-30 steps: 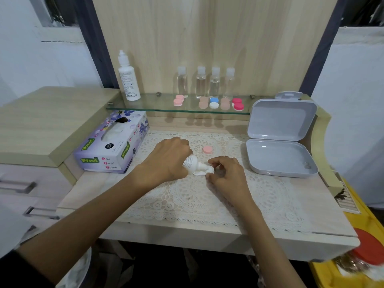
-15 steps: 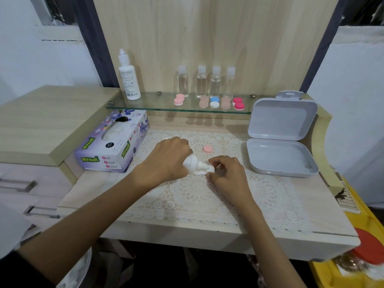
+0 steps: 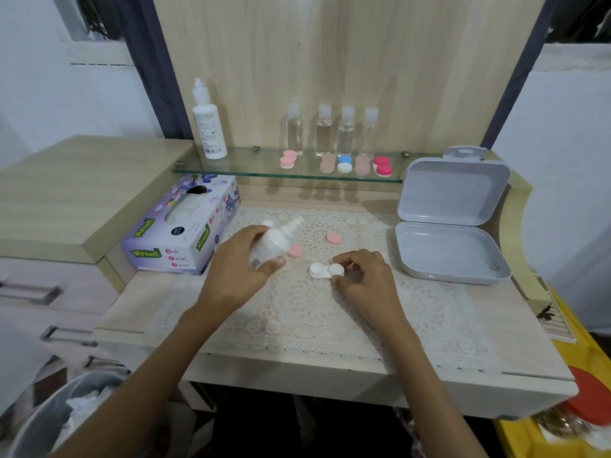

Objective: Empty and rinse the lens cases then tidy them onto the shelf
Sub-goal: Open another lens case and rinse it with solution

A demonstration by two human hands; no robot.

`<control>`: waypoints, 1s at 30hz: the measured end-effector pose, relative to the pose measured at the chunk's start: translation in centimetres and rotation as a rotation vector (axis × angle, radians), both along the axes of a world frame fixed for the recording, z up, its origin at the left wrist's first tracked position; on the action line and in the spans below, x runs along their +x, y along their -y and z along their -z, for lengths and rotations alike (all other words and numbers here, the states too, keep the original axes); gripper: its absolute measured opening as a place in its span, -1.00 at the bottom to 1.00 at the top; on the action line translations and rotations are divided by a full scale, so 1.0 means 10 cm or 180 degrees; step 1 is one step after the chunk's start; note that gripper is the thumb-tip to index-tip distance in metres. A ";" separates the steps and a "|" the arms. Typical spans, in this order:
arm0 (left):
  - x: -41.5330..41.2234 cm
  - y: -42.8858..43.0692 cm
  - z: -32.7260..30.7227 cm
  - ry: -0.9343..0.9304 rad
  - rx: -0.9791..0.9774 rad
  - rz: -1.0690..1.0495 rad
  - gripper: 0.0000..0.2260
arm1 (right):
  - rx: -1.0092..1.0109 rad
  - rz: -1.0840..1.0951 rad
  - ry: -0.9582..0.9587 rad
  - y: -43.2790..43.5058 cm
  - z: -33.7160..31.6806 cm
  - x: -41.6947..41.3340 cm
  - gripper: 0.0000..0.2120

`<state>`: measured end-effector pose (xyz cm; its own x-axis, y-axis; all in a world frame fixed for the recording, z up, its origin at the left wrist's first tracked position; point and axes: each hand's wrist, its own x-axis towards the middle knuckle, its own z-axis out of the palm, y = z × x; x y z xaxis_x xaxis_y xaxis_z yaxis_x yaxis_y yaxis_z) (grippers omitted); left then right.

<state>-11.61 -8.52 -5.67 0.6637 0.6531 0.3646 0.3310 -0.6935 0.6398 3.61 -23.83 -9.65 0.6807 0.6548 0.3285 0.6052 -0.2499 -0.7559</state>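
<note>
A white lens case (image 3: 322, 271) with both wells uncapped lies on the lace mat (image 3: 413, 312). My right hand (image 3: 365, 276) pinches its right end. My left hand (image 3: 238, 269) grips a small white solution bottle (image 3: 276, 241), lifted and tilted, its nozzle pointing up and to the right. Two loose pink caps (image 3: 333, 238) (image 3: 295, 251) lie on the mat behind the case. On the glass shelf (image 3: 244, 166) stand several capped lens cases: pink (image 3: 287, 159), beige (image 3: 327, 163), blue and white (image 3: 344, 163), beige (image 3: 362, 164), red (image 3: 383, 166).
A tall white solution bottle (image 3: 208, 125) and several clear small bottles (image 3: 330, 130) stand on the shelf. A tissue box (image 3: 185, 226) sits left of the mat, an open grey plastic box (image 3: 453, 226) right. A bin with tissues (image 3: 66, 414) is lower left.
My left hand has raised the small bottle off the case and swung its nozzle up and away to the left. The open wells and a second pink cap now show.
</note>
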 end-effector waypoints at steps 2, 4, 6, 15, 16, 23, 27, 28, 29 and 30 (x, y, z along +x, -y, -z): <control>-0.05 -0.02 0.04 0.0554 -0.0509 -0.0227 -0.56 | -0.0011 0.0002 0.0023 0.00 0.00 0.00 -0.81; -0.10 -0.07 0.08 0.0963 -0.0831 -0.0400 -0.56 | -0.0005 -0.0001 0.0030 0.00 0.00 0.00 -0.81; -0.15 -0.12 0.14 0.1135 -0.0940 -0.0536 -0.56 | -0.0005 -0.0008 0.0035 0.00 0.00 0.00 -0.81; -0.14 -0.20 0.28 0.1168 -0.0886 -0.0798 -0.56 | -0.0026 -0.0011 0.0044 -0.01 0.00 0.00 -0.82; -0.14 -0.20 0.29 0.1185 -0.0867 -0.0810 -0.55 | -0.0029 -0.0013 0.0043 -0.01 0.00 0.00 -0.82; -0.13 -0.10 0.30 0.1661 -0.0817 -0.0671 -0.46 | 0.0007 -0.0008 0.0074 0.00 0.00 0.00 -0.83; -0.15 0.07 0.17 0.2077 0.0383 -0.0688 -0.53 | -0.0005 -0.0018 0.0079 0.00 0.00 0.00 -0.84; -0.15 0.11 0.13 0.2097 0.0718 -0.0565 -0.59 | -0.0005 -0.0011 0.0075 0.00 0.00 0.00 -0.84; -0.14 0.16 0.09 0.2050 0.0942 -0.0365 -0.65 | 0.0000 -0.0002 0.0076 0.00 0.00 -0.01 -0.84; -0.11 0.19 0.06 0.1936 0.1057 -0.0112 -0.68 | 0.0006 0.0004 0.0076 0.00 0.00 -0.01 -0.84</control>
<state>-12.71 -10.42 -6.30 0.2586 0.4599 0.8495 0.0068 -0.8802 0.4745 3.51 -23.82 -9.63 0.6734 0.6533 0.3459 0.6227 -0.2492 -0.7417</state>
